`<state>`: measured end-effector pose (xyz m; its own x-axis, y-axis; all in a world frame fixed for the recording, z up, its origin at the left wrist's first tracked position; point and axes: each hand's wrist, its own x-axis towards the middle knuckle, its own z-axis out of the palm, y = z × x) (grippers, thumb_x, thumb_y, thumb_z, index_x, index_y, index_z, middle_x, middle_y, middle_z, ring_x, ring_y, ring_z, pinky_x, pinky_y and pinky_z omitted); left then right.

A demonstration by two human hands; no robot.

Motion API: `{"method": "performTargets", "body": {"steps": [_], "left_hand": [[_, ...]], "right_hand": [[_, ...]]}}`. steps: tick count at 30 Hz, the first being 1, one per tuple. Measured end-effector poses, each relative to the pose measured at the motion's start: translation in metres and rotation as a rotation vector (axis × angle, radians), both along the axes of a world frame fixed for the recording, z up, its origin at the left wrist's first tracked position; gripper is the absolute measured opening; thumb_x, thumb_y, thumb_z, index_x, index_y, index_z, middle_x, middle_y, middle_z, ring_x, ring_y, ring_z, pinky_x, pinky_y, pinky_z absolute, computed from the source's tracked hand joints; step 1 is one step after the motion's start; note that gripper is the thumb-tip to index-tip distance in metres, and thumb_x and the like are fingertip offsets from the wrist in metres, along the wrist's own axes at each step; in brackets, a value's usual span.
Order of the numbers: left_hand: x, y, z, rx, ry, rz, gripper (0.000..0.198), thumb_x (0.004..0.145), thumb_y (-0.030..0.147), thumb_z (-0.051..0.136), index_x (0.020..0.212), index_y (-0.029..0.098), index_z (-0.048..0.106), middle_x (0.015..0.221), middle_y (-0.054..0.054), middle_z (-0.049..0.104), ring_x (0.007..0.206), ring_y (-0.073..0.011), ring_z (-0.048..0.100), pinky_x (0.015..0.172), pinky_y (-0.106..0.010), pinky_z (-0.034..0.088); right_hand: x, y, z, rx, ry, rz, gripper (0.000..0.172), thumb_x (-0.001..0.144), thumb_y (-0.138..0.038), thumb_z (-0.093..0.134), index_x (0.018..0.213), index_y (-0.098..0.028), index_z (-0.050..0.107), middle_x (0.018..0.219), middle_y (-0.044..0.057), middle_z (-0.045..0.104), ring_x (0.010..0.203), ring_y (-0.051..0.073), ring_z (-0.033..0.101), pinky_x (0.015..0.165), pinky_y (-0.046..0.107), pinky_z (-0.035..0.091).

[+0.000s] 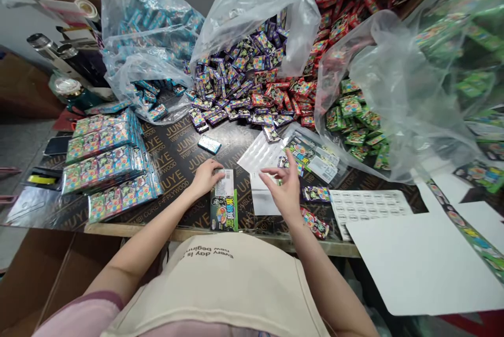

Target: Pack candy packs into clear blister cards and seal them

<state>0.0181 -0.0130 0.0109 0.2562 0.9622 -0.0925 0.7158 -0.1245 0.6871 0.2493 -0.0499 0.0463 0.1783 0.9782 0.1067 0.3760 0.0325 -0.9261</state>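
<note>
The left hand (205, 178) had its fingers curled at the upper left edge of the card (225, 212), which lay flat on the counter (173, 161) just in front of the apron (240, 284); whether they pinched it or only rested there, I could not tell. The right hand (285, 190) was spread, its fingers apart, at the right edge of the white paper (264, 201) beside the card; contact with the paper was unclear. A blue packet (209, 144) lay alone beyond the left hand. Farther back were heaps of purple packets (232, 80) and red packets (301, 93), with green packets (352, 106) to their right. Layered packs (114, 161) stood on the left, and a sticker sheet (368, 203) lay right of the right hand.
</note>
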Motion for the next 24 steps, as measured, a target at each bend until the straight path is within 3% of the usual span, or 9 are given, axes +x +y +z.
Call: {"method": "performTargets", "body": {"steps": [5,9,14,18,24], "left_hand": [[0.002,-0.01,0.022,0.02,-0.214,0.049,0.017,0.074,0.009,0.066,0.087,0.017,0.073,0.085,-0.005,0.072,0.077,-0.0165,0.065,0.075,-0.028,0.049],[0.001,-0.015,0.027,-0.04,-0.305,0.18,0.012,0.069,0.014,0.072,0.08,0.016,0.073,0.077,-0.004,0.074,0.065,-0.0163,0.064,0.066,-0.027,0.049],[0.001,-0.018,0.025,-0.062,-0.43,0.219,0.01,0.065,0.013,0.071,0.075,0.015,0.071,0.078,-0.005,0.074,0.07,-0.0179,0.067,0.069,-0.028,0.051],[0.002,-0.02,0.028,-0.024,-0.404,0.203,0.016,0.063,0.009,0.064,0.077,0.014,0.071,0.08,-0.006,0.074,0.072,-0.0179,0.067,0.071,-0.028,0.051],[0.011,-0.023,0.029,0.051,-0.371,0.279,0.012,0.065,0.025,0.073,0.066,0.015,0.066,0.07,-0.004,0.071,0.067,-0.017,0.064,0.066,-0.027,0.048]], "right_hand": [[-0.038,0.031,0.015,-0.204,0.315,0.258,0.087,0.069,-0.026,0.072,0.144,-0.023,0.028,0.068,-0.004,0.066,0.068,0.016,0.062,0.074,0.034,0.048],[-0.057,0.042,0.018,-0.335,0.437,0.37,0.088,0.063,-0.021,0.075,0.14,-0.025,0.033,0.061,-0.007,0.063,0.064,0.016,0.063,0.07,0.032,0.05],[-0.069,0.047,0.012,-0.393,0.493,0.356,0.088,0.059,-0.019,0.077,0.137,-0.023,0.036,0.057,-0.009,0.063,0.061,0.016,0.066,0.07,0.033,0.052],[-0.071,0.047,0.01,-0.4,0.494,0.343,0.087,0.059,-0.02,0.077,0.136,-0.024,0.037,0.057,-0.008,0.063,0.059,0.016,0.066,0.069,0.034,0.052],[-0.073,0.046,0.007,-0.424,0.492,0.293,0.094,0.055,-0.019,0.078,0.138,-0.019,0.034,0.055,-0.009,0.062,0.057,0.013,0.062,0.064,0.027,0.049]]}}
